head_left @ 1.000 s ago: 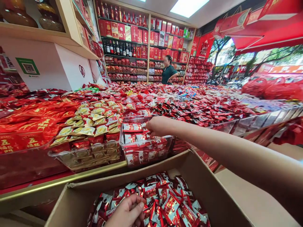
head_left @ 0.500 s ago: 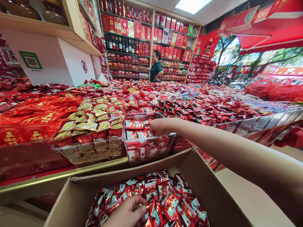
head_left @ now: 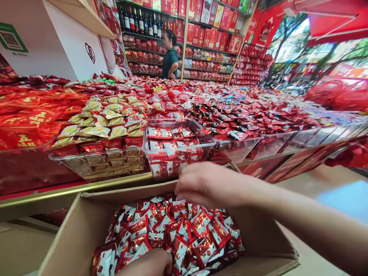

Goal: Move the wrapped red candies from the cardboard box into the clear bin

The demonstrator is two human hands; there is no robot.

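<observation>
Inside the near cardboard box [head_left: 66,234], the left hand [head_left: 152,262] touches red-and-white candy packets [head_left: 201,222]; the right hand [head_left: 207,186] hovers above, fingers curled; grips unclear.

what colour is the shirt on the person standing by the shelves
Dark green shirt, seen in the head view.

On the left, bright red packets [head_left: 27,124] are lying beside a heap of gold-and-cream packets [head_left: 100,122]. A green-framed code sign [head_left: 13,37] and a heart emblem [head_left: 90,53] are showing on a white block [head_left: 69,38]. At the far side, a person in green [head_left: 170,61] is standing before shelves holding dark bottles [head_left: 140,21] and red boxes [head_left: 212,36]. On the right, red plastic bags [head_left: 347,95] are sitting beneath a red awning [head_left: 335,19].
</observation>
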